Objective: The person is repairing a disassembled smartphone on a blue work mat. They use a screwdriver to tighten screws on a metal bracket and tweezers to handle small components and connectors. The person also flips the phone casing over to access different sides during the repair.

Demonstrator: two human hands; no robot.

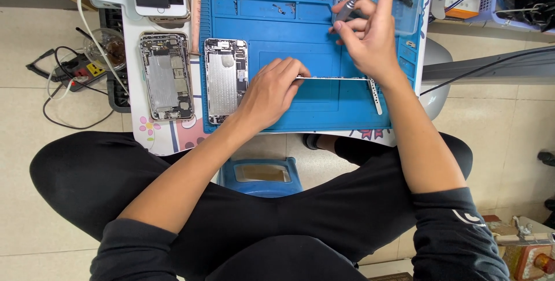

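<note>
On the blue silicone repair mat, left hand pinches the thin edge-on phone panel; right hand grips a metal screwdriver; two opened phone chassis remain unassembled.

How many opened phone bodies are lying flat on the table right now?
2. One opened phone body lies on the white table left of the blue mat; the other lies on the mat's left part, beside the left hand.
</note>
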